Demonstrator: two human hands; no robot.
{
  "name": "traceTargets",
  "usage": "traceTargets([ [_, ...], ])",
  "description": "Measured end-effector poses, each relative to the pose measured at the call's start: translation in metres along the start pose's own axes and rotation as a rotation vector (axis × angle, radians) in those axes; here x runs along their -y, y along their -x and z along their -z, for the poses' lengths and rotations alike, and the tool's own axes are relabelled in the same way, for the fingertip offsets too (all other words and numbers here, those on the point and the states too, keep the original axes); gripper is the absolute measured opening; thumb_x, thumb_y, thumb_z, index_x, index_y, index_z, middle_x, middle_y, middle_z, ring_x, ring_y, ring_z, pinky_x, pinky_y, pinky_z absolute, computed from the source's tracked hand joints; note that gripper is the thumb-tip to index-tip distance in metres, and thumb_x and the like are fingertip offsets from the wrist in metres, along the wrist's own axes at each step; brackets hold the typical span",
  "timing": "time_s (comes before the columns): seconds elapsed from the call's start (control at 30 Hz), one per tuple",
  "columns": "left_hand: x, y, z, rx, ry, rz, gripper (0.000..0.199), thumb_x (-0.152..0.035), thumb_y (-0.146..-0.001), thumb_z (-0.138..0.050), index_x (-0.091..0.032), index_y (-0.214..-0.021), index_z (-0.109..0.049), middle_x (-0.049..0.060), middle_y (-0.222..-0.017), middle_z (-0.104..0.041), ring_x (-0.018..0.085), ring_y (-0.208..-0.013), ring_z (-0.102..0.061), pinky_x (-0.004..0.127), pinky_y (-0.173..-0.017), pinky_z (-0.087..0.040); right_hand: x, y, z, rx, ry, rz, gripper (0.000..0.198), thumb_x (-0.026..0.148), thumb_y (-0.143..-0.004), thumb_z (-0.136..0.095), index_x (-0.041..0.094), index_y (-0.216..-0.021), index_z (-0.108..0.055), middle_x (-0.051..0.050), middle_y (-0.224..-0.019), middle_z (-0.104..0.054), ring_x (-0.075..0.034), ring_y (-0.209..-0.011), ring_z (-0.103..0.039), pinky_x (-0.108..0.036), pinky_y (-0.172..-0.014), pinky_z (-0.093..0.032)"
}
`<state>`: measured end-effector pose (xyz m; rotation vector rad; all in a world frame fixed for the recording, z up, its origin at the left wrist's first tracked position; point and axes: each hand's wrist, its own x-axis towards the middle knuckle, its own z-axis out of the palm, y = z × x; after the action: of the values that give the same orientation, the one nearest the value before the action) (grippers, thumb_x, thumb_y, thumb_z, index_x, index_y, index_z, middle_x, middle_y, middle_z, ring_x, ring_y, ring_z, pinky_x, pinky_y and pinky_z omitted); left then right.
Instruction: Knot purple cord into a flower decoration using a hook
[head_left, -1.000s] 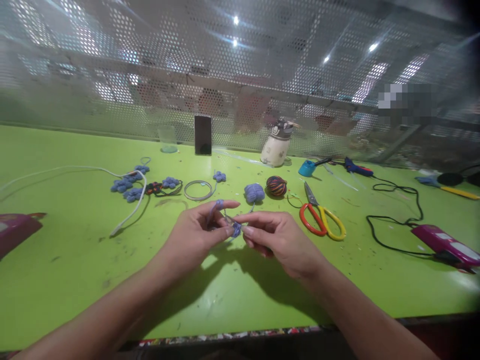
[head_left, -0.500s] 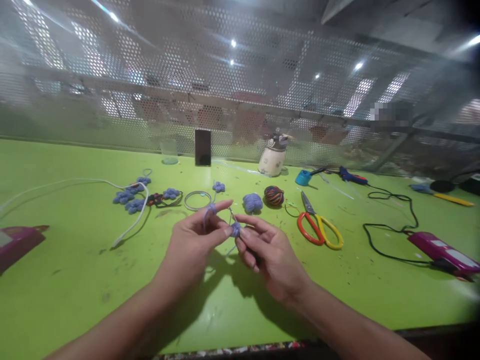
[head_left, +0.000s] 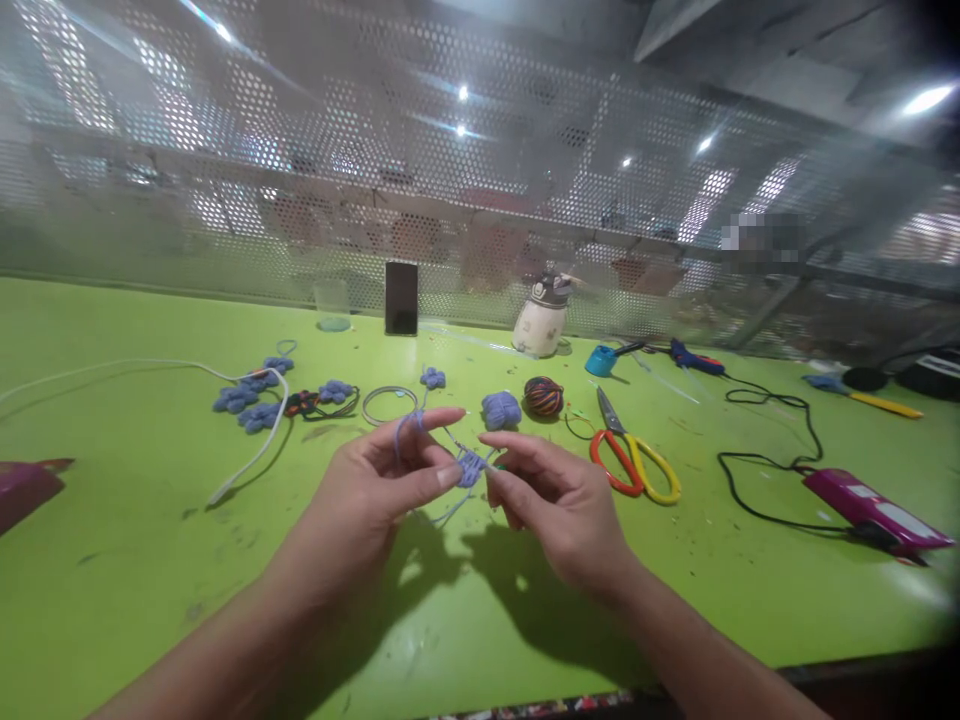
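Between the thumb and fingers of my left hand (head_left: 379,480) is a small piece of purple crochet (head_left: 471,467). Purple yarn (head_left: 409,425) wraps round the raised index finger of that hand, and a loose tail hangs below the piece. My right hand (head_left: 551,495) is closed in a pinch at the piece's right edge on a thin crochet hook (head_left: 491,458), mostly hidden by the fingers. Beyond the hands lie a purple yarn ball (head_left: 501,410), a multicoloured yarn ball (head_left: 543,397) and a small purple crochet flower (head_left: 433,378).
Scissors (head_left: 636,465) with red and yellow handles lie right of my hands. Crocheted flowers (head_left: 259,417) and a white cable (head_left: 274,440) are at left. A phone (head_left: 401,298) and a white jug (head_left: 541,320) stand behind. A magenta corded tool (head_left: 870,510) lies far right.
My right hand has drawn slightly away to the right from my left hand. More of the crochet piece shows, stretched between them. The view has shifted slightly.
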<state>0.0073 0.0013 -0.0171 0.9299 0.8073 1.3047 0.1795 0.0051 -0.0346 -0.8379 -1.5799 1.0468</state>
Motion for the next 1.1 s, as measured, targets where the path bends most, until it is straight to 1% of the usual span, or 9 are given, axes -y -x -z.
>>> traceTargets([
  [0.13, -0.001, 0.002, 0.001, 0.003, -0.050, -0.034, 0.038, -0.015, -0.064, -0.079, -0.024, -0.100, -0.072, -0.004, -0.066, -0.063, 0.008, -0.065, -0.057, 0.020, -0.070, -0.045, 0.002, -0.002, 0.006, 0.025, 0.128, 0.078, 0.026, 0.022, -0.084, -0.061, 0.017, -0.109, -0.065, 0.000, -0.065, -0.059, -0.007, -0.053, -0.049, -0.019, -0.046, -0.041],
  [0.27, -0.004, 0.003, 0.000, -0.009, -0.061, -0.039, 0.034, -0.016, -0.065, -0.078, -0.024, -0.098, -0.073, -0.003, -0.066, -0.064, 0.008, -0.066, -0.057, 0.020, -0.070, -0.045, 0.004, -0.005, 0.014, 0.039, 0.256, 0.163, 0.024, 0.020, -0.084, -0.062, 0.016, -0.106, -0.068, -0.001, -0.065, -0.061, -0.007, -0.051, -0.049, -0.020, -0.045, -0.041],
  [0.4, -0.005, 0.003, 0.000, 0.002, -0.058, -0.043, 0.032, -0.016, -0.065, -0.079, -0.024, -0.095, -0.074, -0.003, -0.067, -0.064, 0.007, -0.065, -0.057, 0.018, -0.069, -0.046, 0.008, -0.008, 0.021, 0.050, 0.370, 0.274, 0.024, 0.017, -0.082, -0.063, 0.017, -0.105, -0.069, -0.002, -0.070, -0.067, -0.008, -0.051, -0.053, -0.021, -0.049, -0.045],
  [0.53, -0.003, 0.003, 0.003, 0.024, -0.067, -0.039, 0.032, -0.018, -0.066, -0.079, -0.027, -0.096, -0.073, -0.004, -0.070, -0.064, 0.006, -0.067, -0.058, 0.017, -0.068, -0.046, 0.011, -0.010, 0.024, 0.073, 0.423, 0.375, 0.022, 0.014, -0.081, -0.063, 0.018, -0.102, -0.071, -0.004, -0.082, -0.072, -0.009, -0.059, -0.060, -0.022, -0.056, -0.050],
  [0.6, -0.003, 0.003, 0.004, 0.027, -0.068, -0.038, 0.031, -0.017, -0.066, -0.079, -0.027, -0.095, -0.074, -0.004, -0.071, -0.064, 0.006, -0.067, -0.058, 0.016, -0.067, -0.046, 0.012, -0.011, 0.024, 0.090, 0.427, 0.401, 0.022, 0.013, -0.082, -0.062, 0.018, -0.101, -0.071, -0.004, -0.081, -0.072, -0.010, -0.062, -0.062, -0.022, -0.057, -0.051],
  [0.7, -0.003, 0.003, 0.004, 0.025, -0.070, -0.044, 0.030, -0.017, -0.065, -0.079, -0.027, -0.093, -0.074, -0.004, -0.070, -0.064, 0.006, -0.067, -0.058, 0.016, -0.067, -0.046, 0.014, -0.012, 0.025, 0.106, 0.418, 0.421, 0.022, 0.011, -0.082, -0.061, 0.017, -0.100, -0.071, -0.003, -0.075, -0.070, -0.010, -0.061, -0.061, -0.022, -0.057, -0.051],
  [0.87, -0.004, 0.004, 0.003, 0.000, -0.068, -0.035, 0.030, -0.017, -0.064, -0.080, -0.027, -0.092, -0.074, -0.004, -0.070, -0.065, 0.007, -0.067, -0.059, 0.017, -0.068, -0.047, 0.013, -0.011, 0.026, 0.120, 0.392, 0.433, 0.023, 0.008, -0.082, -0.059, 0.017, -0.101, -0.070, -0.003, -0.074, -0.069, -0.010, -0.062, -0.061, -0.023, -0.058, -0.050],
  [1.1, -0.004, 0.003, -0.001, -0.033, -0.016, -0.014, 0.025, -0.014, -0.062, -0.080, -0.024, -0.084, -0.075, -0.003, -0.069, -0.065, 0.008, -0.066, -0.059, 0.019, -0.067, -0.046, 0.013, -0.009, 0.025, 0.126, 0.337, 0.322, 0.020, 0.012, -0.083, -0.061, 0.018, -0.099, -0.071, -0.003, -0.072, -0.068, -0.012, -0.060, -0.059, -0.026, -0.056, -0.049],
])
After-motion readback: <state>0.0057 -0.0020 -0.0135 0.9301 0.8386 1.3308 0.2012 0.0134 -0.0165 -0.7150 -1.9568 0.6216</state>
